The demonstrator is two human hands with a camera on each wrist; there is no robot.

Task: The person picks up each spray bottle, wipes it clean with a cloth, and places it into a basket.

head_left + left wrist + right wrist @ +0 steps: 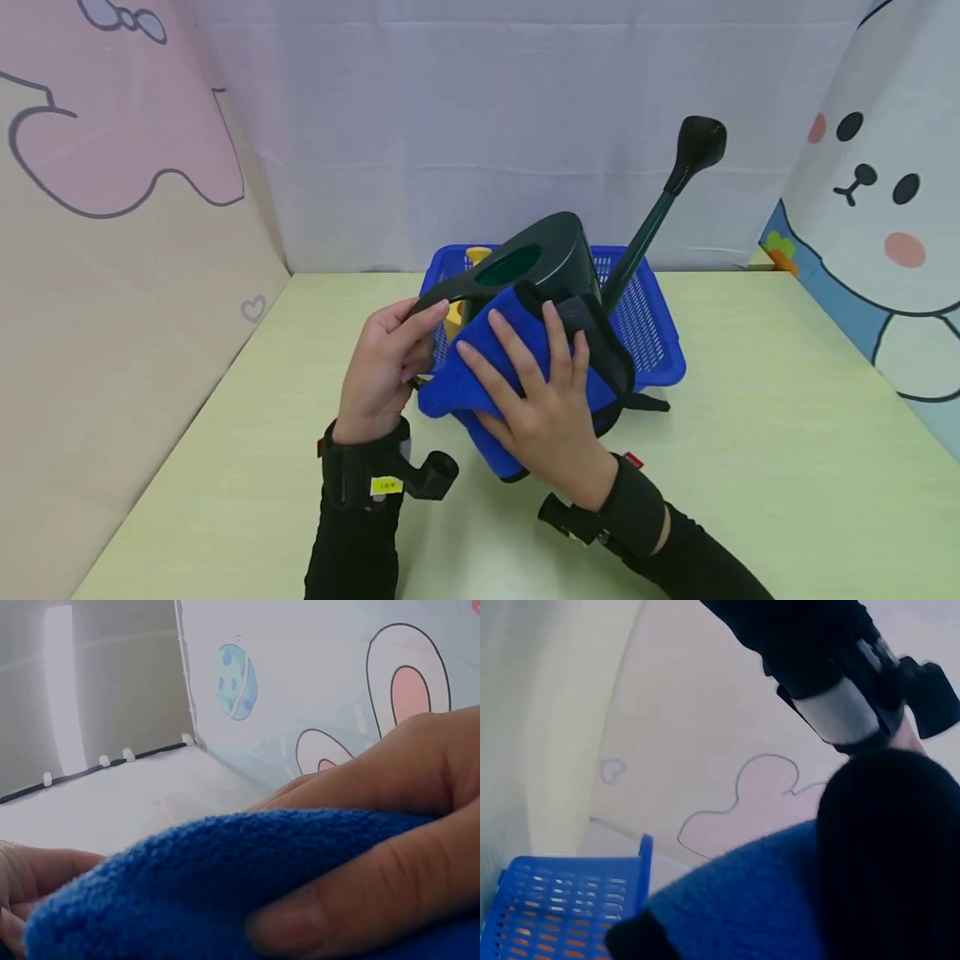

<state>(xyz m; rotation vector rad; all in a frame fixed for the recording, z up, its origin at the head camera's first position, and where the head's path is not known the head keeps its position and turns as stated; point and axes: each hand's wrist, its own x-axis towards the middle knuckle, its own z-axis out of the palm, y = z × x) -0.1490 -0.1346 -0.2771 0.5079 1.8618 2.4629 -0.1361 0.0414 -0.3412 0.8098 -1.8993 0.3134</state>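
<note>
Watering can (572,250) | beyond hands (378,367) | left: grips handle (453,289) | right (543,429): on cloth (492,350)

Table (787,408): room to pass either side of basket (662,346)
Can (572,262): blocks basket's middle, spout (637,250) jutting up
Backdrop (450,117): bars the rear

Was a pale yellow-green, faintly wood-grained tabletop (765,433). Bore directly a blue perforated plastic basket (663,346). Stretched out left and right of the basket, ran broadly in front of it, and ended just behind it.
</note>
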